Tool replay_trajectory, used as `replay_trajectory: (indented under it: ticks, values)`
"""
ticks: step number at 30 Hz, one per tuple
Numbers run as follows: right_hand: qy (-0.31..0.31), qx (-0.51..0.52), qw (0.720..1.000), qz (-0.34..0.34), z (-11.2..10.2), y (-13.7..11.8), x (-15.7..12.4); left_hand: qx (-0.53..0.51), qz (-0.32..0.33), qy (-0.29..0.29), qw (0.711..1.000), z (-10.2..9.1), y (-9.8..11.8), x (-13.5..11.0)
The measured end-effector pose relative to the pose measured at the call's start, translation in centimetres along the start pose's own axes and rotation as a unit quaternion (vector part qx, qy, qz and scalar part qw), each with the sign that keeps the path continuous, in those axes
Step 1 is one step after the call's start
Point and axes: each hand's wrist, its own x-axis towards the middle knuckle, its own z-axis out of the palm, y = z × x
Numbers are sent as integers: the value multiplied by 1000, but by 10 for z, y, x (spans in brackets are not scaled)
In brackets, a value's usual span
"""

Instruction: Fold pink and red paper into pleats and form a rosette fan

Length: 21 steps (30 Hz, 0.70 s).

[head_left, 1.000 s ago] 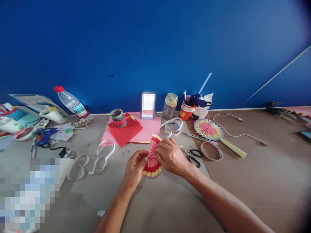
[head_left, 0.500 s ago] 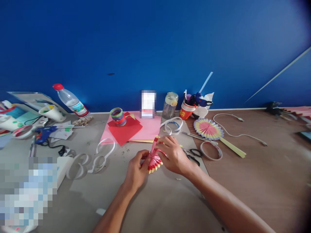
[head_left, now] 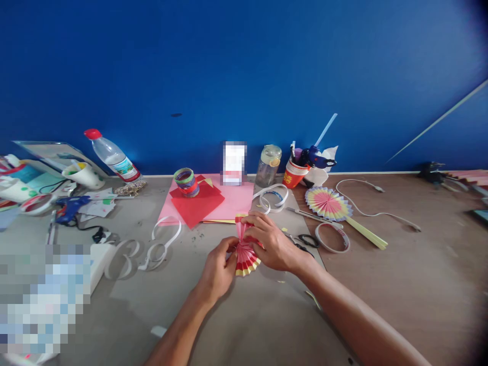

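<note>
Both of my hands hold a pleated paper fan [head_left: 246, 258], pink with red and yellow bands at its edge, just above the grey table [head_left: 244, 320]. My left hand [head_left: 219, 268] pinches its left side with closed fingers. My right hand [head_left: 271, 243] wraps over its top and right side, fingers curled on the pleats. A finished round paper fan [head_left: 327, 202] with a yellow stick lies to the right. Black-handled scissors [head_left: 305, 241] rest beside my right hand.
Pink and red paper sheets [head_left: 208, 203] and a tape stack [head_left: 186, 182] lie behind the fan. A glass jar [head_left: 268, 165], a cup of pens [head_left: 294, 173], a tape ring [head_left: 331, 238], white strips [head_left: 163, 239], a water bottle [head_left: 112, 156], a blue glue gun [head_left: 70, 207] and a white cable [head_left: 375, 211] surround them.
The fan has been squeezed narrower between my hands and tilted; my right hand has closed further over its top. My left hand has shifted slightly right along the pleats.
</note>
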Motion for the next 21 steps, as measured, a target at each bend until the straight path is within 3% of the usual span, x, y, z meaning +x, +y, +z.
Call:
replay_trajectory:
  ticks: [6, 11, 16, 21]
  values:
    - [-44, -54, 998, -3, -1, -5, -1, -1, 24, 17, 1000, 3, -3, 2]
    - [-23, -94, 995, 1, 4, -4, 0, 9, 19, 29, 999, 5, 1, 1]
    - [-14, -119, 993, 2, 12, 0, -1, -12, 7, 4, 1000, 4, 5, 0]
    - [-52, -104, 993, -11, 25, 15, -7, 168, 63, 27, 983, 1, -3, 2]
